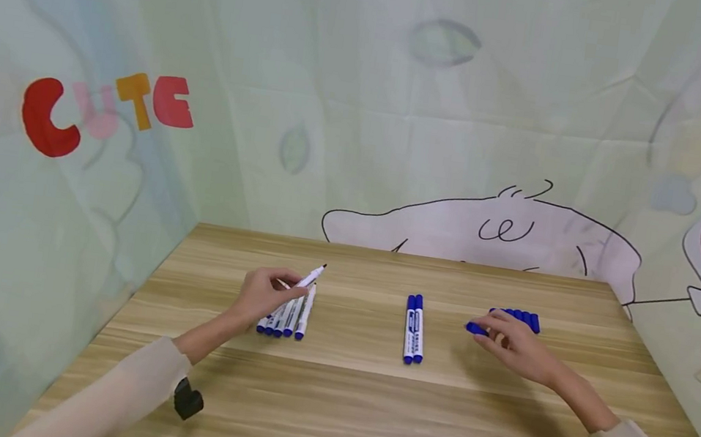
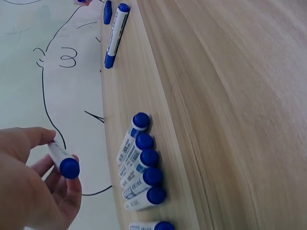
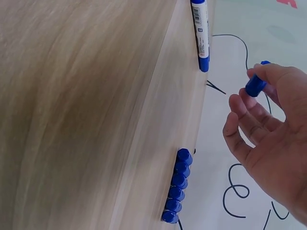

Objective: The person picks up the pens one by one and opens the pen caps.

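Note:
An uncapped white marker (image 1: pixel 311 276) with a dark tip is pinched in my left hand (image 1: pixel 267 295), tip pointing up and away; its blue end shows in the left wrist view. Beneath that hand lie several uncapped white markers (image 2: pixel 139 184), side by side with blue ends toward me. My right hand (image 1: pixel 516 346) pinches a blue marker cap (image 3: pixel 256 86) between thumb and fingers, above the table. Just behind it, several blue caps (image 3: pixel 176 187) stand in a row. Between the hands lie two capped markers (image 1: pixel 414 330), side by side.
The wood-grain table (image 1: pixel 325 414) runs back to a printed cloth backdrop (image 1: pixel 353 101), which also hangs along the left and right sides. Dark wrist cameras (image 1: pixel 188 399) sit near both sleeve cuffs.

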`<state>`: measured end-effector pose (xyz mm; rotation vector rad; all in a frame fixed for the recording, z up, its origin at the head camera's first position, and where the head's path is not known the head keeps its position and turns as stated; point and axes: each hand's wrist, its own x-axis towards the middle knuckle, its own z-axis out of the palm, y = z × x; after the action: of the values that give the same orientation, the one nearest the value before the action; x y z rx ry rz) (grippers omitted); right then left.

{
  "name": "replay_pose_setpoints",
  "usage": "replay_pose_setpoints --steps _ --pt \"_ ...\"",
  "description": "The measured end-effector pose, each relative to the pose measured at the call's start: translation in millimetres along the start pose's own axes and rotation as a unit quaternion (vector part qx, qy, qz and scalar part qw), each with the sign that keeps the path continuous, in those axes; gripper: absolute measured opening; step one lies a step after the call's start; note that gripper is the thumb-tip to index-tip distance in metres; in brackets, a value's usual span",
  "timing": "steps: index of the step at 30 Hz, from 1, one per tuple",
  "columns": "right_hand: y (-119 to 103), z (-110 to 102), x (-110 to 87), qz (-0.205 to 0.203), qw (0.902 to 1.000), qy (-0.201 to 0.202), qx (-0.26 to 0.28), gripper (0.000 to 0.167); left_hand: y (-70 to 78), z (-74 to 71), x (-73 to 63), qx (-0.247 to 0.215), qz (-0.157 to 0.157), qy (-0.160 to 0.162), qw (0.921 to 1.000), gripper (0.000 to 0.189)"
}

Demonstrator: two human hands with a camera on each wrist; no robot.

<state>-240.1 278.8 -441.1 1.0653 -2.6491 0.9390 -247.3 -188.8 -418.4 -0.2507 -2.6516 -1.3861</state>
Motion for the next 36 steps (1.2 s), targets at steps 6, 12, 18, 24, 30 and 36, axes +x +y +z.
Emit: replay_pose_setpoints --steps 6,12,18,24,30,36 --pt "1.3 -0.9 -3.6 0.004 1.0 0.003 0.001 0.022 -10.0 -11.7 -0.1 0.04 -0.028 0.048 0.9977 0.021" --pt "4.9 -2.6 -6.4 0.013 0.9999 -0.006 0.007 0.023 -26.4 -23.5 -0.5 0.07 -0.051 0.07 0.9937 0.024" --pt "7.7 -2.7 -8.4 0.034 0.9992 -0.021 0.008 0.02 -53.6 -36.5 -0.6 0.09 -0.069 0.09 0.9894 0.025" --pt "8.8 -2.6 -10.7 0.04 0.999 -0.022 0.004 0.018 -72.0 -45.3 -5.0 0.109 -0.106 0.095 0.9838 0.03" --pt "8.3 -3.4 -11.5 0.037 0.9992 -0.018 0.003 0.016 -85.8 -47.4 -4.4 0.132 -0.115 0.093 0.9802 0.032" --pt "9.9 -3.1 -11.2 0.033 0.9992 -0.022 0.0 0.015 -96.3 -46.3 -5.3 0.147 -0.121 0.095 0.9771 0.034"
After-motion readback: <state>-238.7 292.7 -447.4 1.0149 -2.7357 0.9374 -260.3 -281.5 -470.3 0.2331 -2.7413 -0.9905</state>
